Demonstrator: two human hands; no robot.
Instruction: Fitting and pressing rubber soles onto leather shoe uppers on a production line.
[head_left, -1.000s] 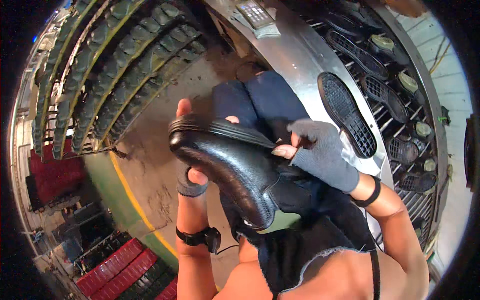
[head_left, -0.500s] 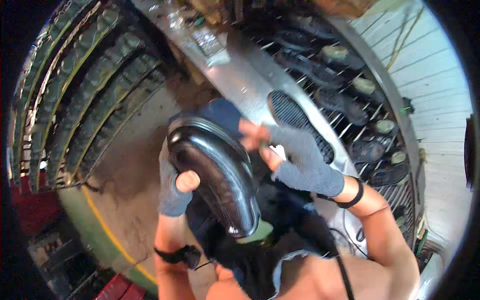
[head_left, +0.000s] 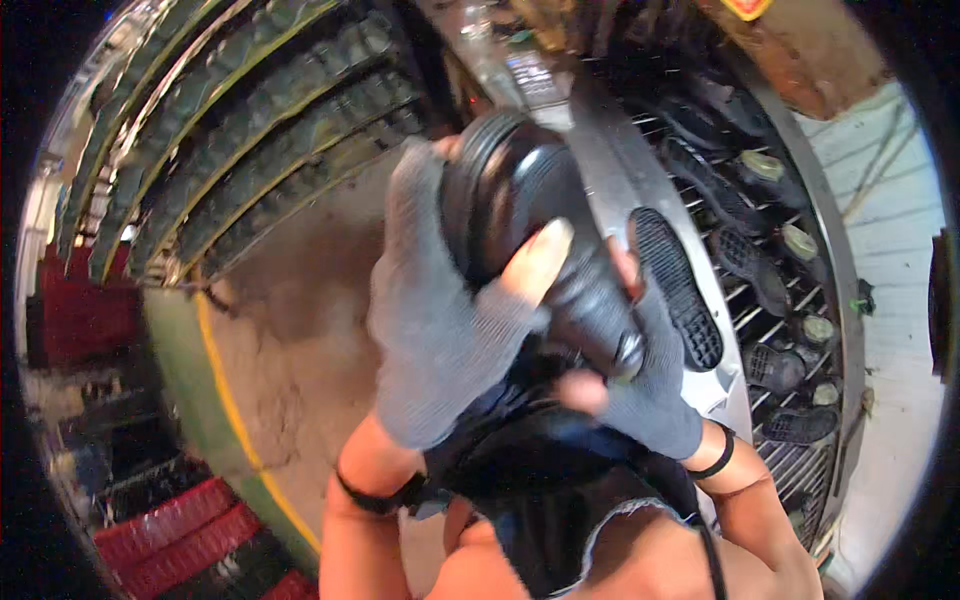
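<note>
Both hands wear grey fingerless gloves. Between them is a black shoe (head_left: 560,185), tilted over my lap, with a ridged edge along its upper left side. My left hand (head_left: 440,310) wraps the upper left side of the shoe, its thumb pressed across the top. Around the lower right end is my right hand (head_left: 650,385), fingers on the far side and a blurred thumb nearer me. Beside the right hand, a black treaded shoe sole (head_left: 675,285) lies on the metal ledge (head_left: 605,150). The underside of the shoe is mostly hidden.
To the right, a rack of metal bars (head_left: 745,320) carries several black soles and shoe parts with pale green pieces. Curved shelves (head_left: 290,130) loaded with dark items stand at the left. Dark red items (head_left: 165,520) sit at the lower left, near a yellow floor line (head_left: 225,400).
The shoe has moved up and right in view and turned. My right hand, earlier apart from it with blurred fingers, now holds its lower end. My left thumb has shifted across its top.
</note>
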